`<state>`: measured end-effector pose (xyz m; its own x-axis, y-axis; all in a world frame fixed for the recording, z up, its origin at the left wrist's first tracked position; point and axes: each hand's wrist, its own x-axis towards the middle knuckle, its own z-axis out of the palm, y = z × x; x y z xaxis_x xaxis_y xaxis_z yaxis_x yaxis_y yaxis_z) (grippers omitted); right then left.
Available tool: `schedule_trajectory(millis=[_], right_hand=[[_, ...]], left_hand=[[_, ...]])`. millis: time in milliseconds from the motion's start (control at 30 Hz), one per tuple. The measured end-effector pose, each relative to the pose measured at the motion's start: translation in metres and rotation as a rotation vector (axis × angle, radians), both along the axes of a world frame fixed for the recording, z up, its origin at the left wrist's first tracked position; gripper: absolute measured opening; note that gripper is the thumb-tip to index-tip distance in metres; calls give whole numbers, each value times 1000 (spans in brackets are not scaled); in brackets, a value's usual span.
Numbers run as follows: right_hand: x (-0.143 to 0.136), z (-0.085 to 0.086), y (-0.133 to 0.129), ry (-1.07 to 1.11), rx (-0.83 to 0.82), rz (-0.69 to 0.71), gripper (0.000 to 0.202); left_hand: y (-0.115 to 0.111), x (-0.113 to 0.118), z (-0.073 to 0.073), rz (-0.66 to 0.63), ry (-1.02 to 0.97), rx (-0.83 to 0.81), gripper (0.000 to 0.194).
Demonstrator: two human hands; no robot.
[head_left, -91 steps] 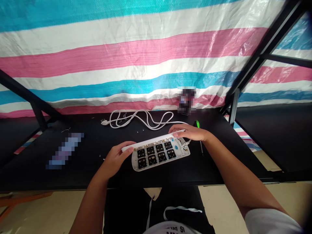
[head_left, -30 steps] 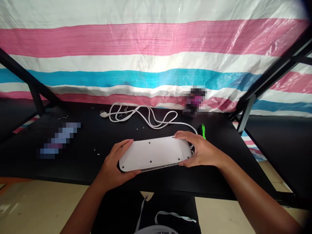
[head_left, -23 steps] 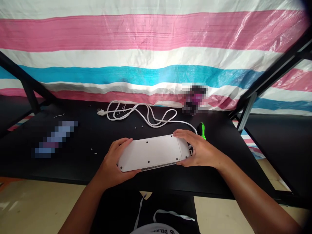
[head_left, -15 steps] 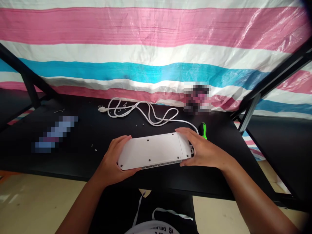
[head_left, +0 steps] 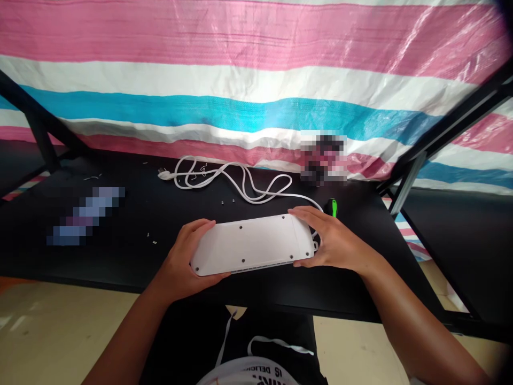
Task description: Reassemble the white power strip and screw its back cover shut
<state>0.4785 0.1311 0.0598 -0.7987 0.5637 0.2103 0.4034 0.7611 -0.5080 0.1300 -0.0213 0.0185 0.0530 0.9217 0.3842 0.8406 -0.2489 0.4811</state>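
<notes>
Both forearms are bare from wrist to the frame's edge, with no watch, ring or glove on the left hand (head_left: 181, 266) or the right hand (head_left: 336, 243). Below the hands, dark trousers (head_left: 192, 342) show with white drawstrings (head_left: 276, 345) hanging loose, and under them the hem of a white shirt (head_left: 248, 372) bears black printed letters, seen upside down.

2 bare hands, both forearms reaching forward.
Left hand (head_left: 182, 262): fingers curled, thumb on top, clasping the left end of what it holds. Right hand (head_left: 334, 243): fingers spread along the far edge, thumb at the near edge, clasping the right end. Wrists level.
</notes>
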Motion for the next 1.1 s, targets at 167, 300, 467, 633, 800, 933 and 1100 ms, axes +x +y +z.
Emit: schedule_trajectory(millis=[167,300,467,633,800,933,1100], right_hand=[[-2,1,-1,-37,-4,-2,102],[-3,0,0,-50,-17,3,102],[-2,0,-3,-69,13,-8,107],[-7,1,-11,-115,73,-11,104],[-12,-4,-14,-145,106,30,100],[-11,-5,-14,-131,74,29,99],[-10,-1,-13,-106,-21,-3,103]], left_hand=[[1,1,-1,-8,-4,15,88],[2,1,0,-15,0,23,88],[1,1,0,1,7,-4,89],[1,2,-2,-37,57,-8,89],[1,3,-4,-76,97,-23,91],[0,2,-4,-83,97,-9,90],[0,4,-2,-60,110,34,90]])
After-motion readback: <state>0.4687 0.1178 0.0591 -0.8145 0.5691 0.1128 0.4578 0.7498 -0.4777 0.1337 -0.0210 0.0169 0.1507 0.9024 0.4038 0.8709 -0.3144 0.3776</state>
